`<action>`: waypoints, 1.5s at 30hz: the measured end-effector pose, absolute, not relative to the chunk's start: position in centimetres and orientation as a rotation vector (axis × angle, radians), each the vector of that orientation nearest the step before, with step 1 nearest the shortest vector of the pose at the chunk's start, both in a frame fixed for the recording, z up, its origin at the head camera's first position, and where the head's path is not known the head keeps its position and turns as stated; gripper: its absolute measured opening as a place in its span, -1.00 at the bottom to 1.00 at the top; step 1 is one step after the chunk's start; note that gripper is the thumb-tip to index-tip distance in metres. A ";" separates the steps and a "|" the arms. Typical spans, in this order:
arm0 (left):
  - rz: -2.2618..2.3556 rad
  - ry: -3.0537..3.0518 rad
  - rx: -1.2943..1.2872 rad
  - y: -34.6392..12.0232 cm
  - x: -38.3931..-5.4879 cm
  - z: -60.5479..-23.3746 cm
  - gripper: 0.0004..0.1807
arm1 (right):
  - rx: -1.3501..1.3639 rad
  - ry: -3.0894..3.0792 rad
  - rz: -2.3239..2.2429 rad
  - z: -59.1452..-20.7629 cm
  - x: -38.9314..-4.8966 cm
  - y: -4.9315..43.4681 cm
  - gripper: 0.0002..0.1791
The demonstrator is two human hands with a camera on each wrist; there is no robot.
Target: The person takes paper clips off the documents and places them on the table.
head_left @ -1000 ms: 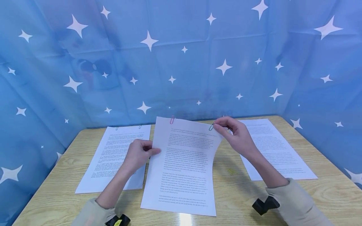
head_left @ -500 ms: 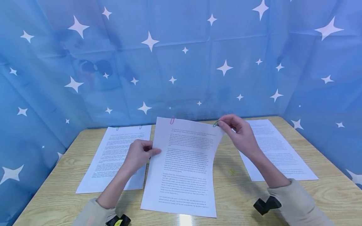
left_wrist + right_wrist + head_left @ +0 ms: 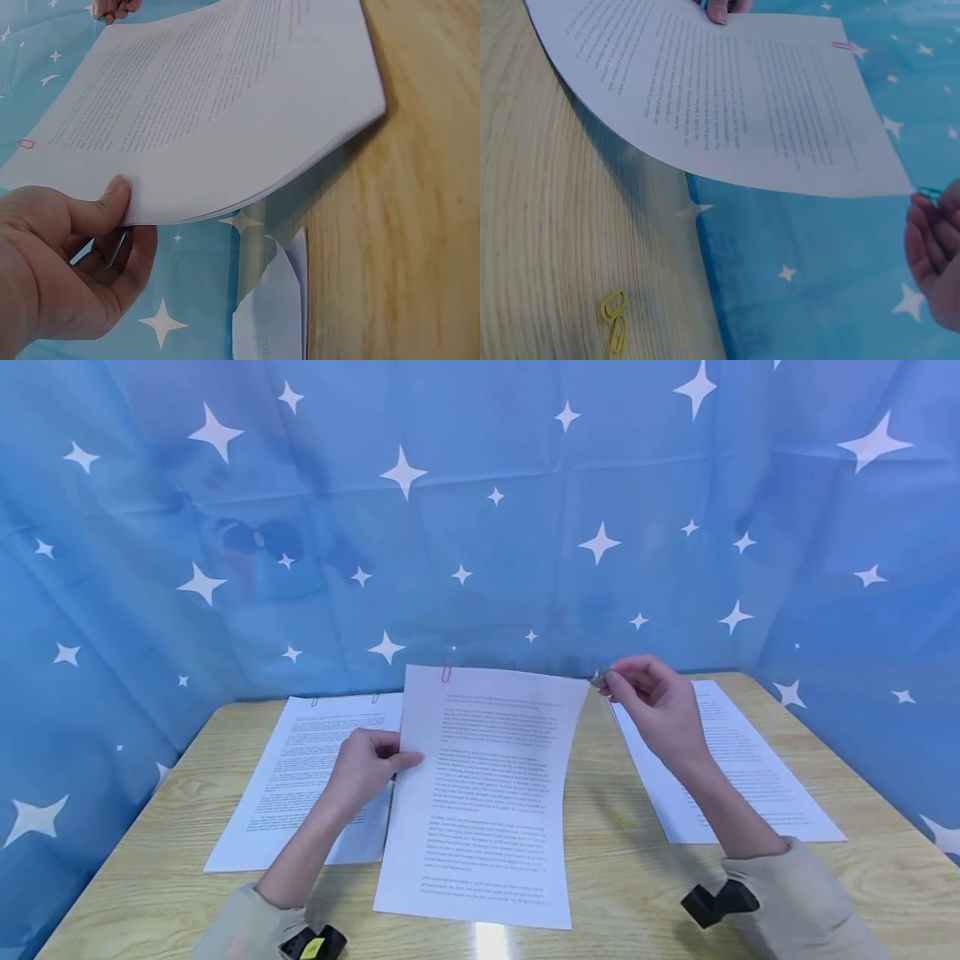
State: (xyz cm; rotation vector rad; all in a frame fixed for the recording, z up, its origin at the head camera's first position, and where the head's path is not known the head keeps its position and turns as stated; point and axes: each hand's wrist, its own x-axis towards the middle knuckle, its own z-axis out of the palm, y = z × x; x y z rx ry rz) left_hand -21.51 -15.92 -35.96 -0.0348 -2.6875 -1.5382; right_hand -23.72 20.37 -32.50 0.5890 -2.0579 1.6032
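My left hand (image 3: 369, 767) pinches the left edge of a stack of printed sheets (image 3: 491, 793), thumb on the front and fingers behind. The stack is held up at a slant and bows along its length in both wrist views. Near the left end of its top edge sits a pink paper clip (image 3: 447, 672). My right hand (image 3: 660, 710) is beside the top right corner, with a green paper clip (image 3: 930, 193) pinched between thumb and fingers. Most of this clip is covered by the fingertips, and it is off the face of the top sheet.
Another printed stack (image 3: 300, 777) lies at the left with two green clips (image 3: 315, 702) on its top edge. More printed sheets (image 3: 757, 777) lie at the right, partly behind my right arm. Yellow paper clips (image 3: 615, 306) rest on the wooden table (image 3: 637, 893). A blue starry curtain (image 3: 495, 527) stands behind.
My right hand has drawn the green clip from the sheets' top edge up and right, past the corner. My left hand keeps its grip; the stack's top has shifted slightly left.
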 end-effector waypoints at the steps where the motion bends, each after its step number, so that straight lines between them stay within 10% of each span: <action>1: -1.546 -2.688 -0.027 -15.9 -21.5 -36.0 -0.86 | 0.589 -2.059 1.606 -32.5 -23.7 20.5 -0.84; 45: -1.679 -2.627 0.043 -16.1 -21.9 -36.0 -0.82 | 0.730 -2.787 1.162 -36.4 -21.2 25.4 -0.99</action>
